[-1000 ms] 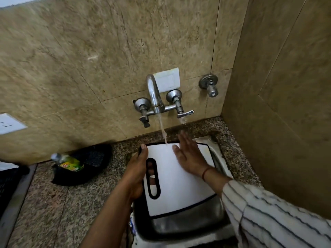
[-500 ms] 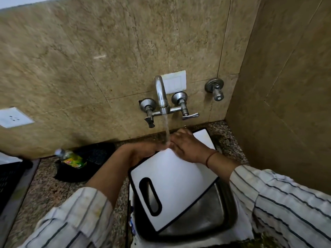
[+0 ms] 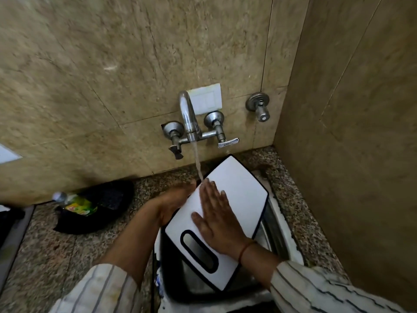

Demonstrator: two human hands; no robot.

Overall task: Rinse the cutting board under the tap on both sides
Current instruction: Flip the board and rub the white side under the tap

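A white cutting board (image 3: 239, 195) with a dark rim and a slot handle lies tilted over the steel sink (image 3: 274, 231), its far corner toward the wall. Water runs from the wall tap (image 3: 188, 116) onto the board's upper left edge, close to my fingertips. My left hand (image 3: 173, 201) grips the board's left edge from the side, fingers partly hidden under it. My right hand (image 3: 216, 219) lies flat on the board's top face with its fingers spread, just right of the slot handle.
A black bag (image 3: 99, 206) with a plastic bottle (image 3: 74, 203) lies on the granite counter (image 3: 56, 256) to the left. A second valve (image 3: 259, 107) sticks out of the wall at right. A side wall (image 3: 352, 154) closes in on the right.
The board has turned, its far corner swinging right and the handle nearer me. My right hand slid down from the top edge onto the board's middle. My left hand stays on the left edge.
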